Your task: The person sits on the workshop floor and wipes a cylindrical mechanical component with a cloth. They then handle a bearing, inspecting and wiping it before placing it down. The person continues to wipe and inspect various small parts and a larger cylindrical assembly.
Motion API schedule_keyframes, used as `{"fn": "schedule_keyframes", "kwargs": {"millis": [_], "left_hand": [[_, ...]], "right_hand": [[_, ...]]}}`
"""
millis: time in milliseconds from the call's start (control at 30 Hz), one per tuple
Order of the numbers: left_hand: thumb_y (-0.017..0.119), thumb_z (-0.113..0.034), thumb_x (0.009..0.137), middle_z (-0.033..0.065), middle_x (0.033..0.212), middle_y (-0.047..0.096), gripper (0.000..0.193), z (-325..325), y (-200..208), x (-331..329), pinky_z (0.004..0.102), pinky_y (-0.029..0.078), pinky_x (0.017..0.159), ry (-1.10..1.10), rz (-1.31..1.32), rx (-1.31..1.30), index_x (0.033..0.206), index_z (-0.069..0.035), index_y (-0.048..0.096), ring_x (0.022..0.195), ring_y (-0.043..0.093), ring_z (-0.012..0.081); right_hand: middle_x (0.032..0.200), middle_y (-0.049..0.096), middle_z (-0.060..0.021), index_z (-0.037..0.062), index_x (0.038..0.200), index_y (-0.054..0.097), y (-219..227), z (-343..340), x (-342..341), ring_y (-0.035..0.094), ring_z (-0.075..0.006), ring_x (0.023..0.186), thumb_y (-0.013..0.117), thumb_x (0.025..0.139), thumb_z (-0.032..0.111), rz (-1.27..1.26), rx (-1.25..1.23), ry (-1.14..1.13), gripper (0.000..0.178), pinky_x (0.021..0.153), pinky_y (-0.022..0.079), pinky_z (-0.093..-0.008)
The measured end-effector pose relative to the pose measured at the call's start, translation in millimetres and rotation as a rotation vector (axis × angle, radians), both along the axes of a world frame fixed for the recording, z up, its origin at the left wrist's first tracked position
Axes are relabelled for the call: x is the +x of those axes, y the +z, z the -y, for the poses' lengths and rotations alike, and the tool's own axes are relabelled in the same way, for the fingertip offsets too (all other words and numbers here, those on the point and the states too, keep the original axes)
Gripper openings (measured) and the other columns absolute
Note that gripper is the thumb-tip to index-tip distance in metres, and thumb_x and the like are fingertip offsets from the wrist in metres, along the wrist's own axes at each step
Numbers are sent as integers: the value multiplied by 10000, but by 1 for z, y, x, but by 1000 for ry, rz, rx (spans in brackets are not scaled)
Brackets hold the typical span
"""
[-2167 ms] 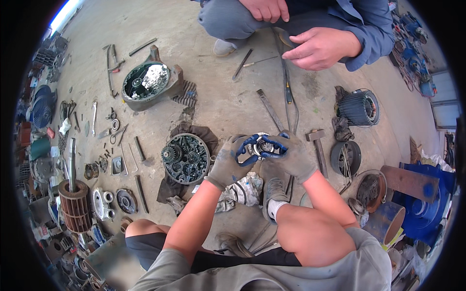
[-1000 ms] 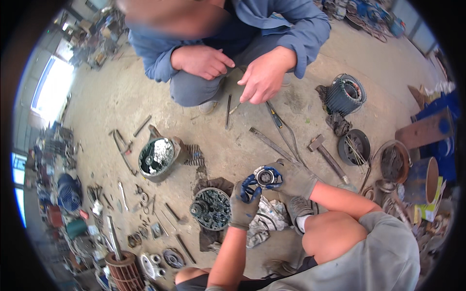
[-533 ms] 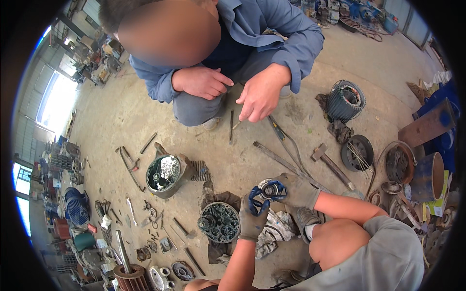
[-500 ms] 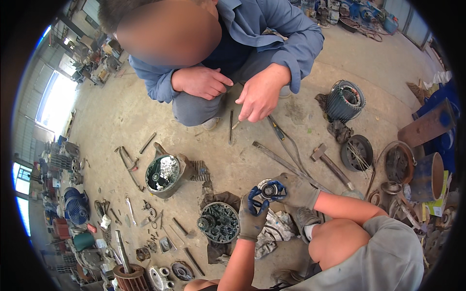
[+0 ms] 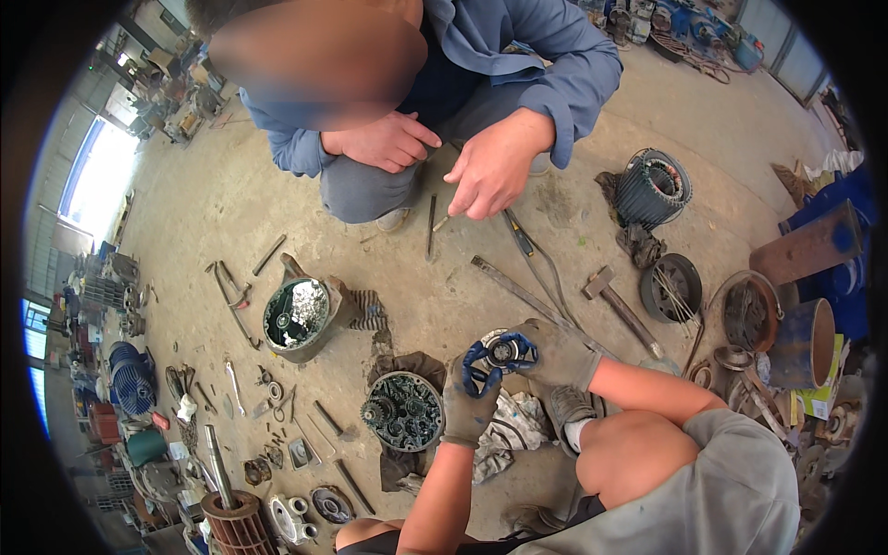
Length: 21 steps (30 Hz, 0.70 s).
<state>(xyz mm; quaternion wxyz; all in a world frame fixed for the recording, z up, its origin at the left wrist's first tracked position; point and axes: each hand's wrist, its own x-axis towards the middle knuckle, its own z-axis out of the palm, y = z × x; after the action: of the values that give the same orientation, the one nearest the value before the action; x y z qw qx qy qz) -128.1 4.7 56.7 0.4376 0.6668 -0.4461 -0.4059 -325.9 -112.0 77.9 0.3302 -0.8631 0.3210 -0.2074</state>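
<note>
Between my two gloved hands is a small round metal part (image 5: pixel 502 351), like a bearing, with a pale outer ring and a dark centre. The blue fingertips of my left hand (image 5: pixel 470 405) close on its left side. My right hand (image 5: pixel 557 355) grips it from the right, its fingers curled at the rim. Just left of my left hand, an open gear housing (image 5: pixel 403 413) full of dark, greasy gears rests on a dark cloth. Beneath my hands a crumpled white rag (image 5: pixel 518 433) lies on the floor.
Opposite me a person in a blue jacket (image 5: pixel 578 79) crouches, holding a thin stick. A green-lined housing (image 5: pixel 298 319) stands left. To the right lie a sledgehammer (image 5: pixel 624 313), a long bar (image 5: pixel 527 294), a motor stator (image 5: pixel 654 190) and a round pan (image 5: pixel 672 289). Small tools cover the left floor.
The view has shifted slightly, so the floor things sit a little further left. Both my hands keep hold of the round part; its face looks turned a little more toward the camera.
</note>
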Motion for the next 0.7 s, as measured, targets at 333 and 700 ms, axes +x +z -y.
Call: {"fn": "schedule_keyframes", "kwargs": {"millis": [333, 700], "left_hand": [[836, -85, 914, 129, 1273, 727, 521, 2, 7, -2, 342, 558, 987, 46, 110, -146, 1392, -11, 643, 1177, 700, 205], [868, -156, 866, 184, 1133, 704, 432, 3, 16, -8, 450, 563, 911, 83, 305, -23, 1263, -62, 727, 1048, 694, 388]], "right_hand": [[1183, 691, -178, 82, 1312, 631, -17, -4, 0, 701, -390, 1096, 864, 871, 306, 34, 8, -57, 547, 948, 584, -472], [1130, 725, -179, 53, 1278, 639, -6, -3, 3, 715, -394, 1068, 877, 836, 204, -121, 103, -131, 524, 932, 578, -467]]}}
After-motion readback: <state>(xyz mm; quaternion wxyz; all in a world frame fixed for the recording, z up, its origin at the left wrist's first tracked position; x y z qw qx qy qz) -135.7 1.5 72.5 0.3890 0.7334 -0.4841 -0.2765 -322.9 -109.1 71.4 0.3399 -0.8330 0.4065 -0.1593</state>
